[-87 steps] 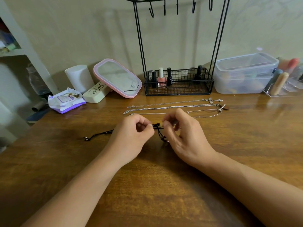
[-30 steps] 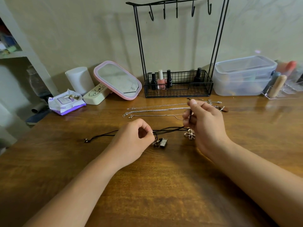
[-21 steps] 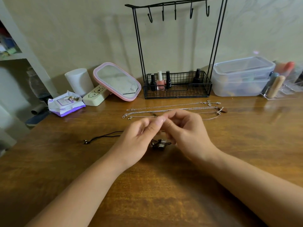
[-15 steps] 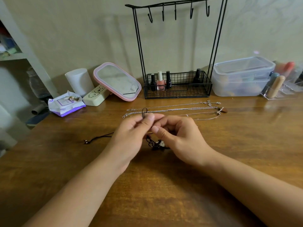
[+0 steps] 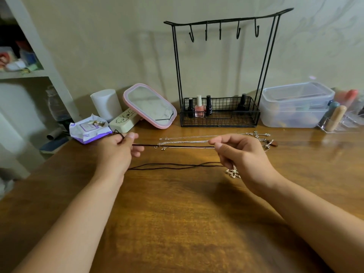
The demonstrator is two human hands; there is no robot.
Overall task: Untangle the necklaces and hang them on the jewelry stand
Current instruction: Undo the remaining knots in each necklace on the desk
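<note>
Here, the left hand pinches one end of a black cord necklace, and the right hand pinches the other, stretching it taut above the wooden surface. A flower pendant hangs under the right hand. Silver chains lie just beyond. The black jewelry stand is at the far edge, its hooks bare.

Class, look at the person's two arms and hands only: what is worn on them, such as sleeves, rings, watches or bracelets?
Both forearms are bare up to the picture's edge, with no sleeve in view. The left hand and right hand show no ring, watch, bracelet or glove on the sides that face the camera.
</note>
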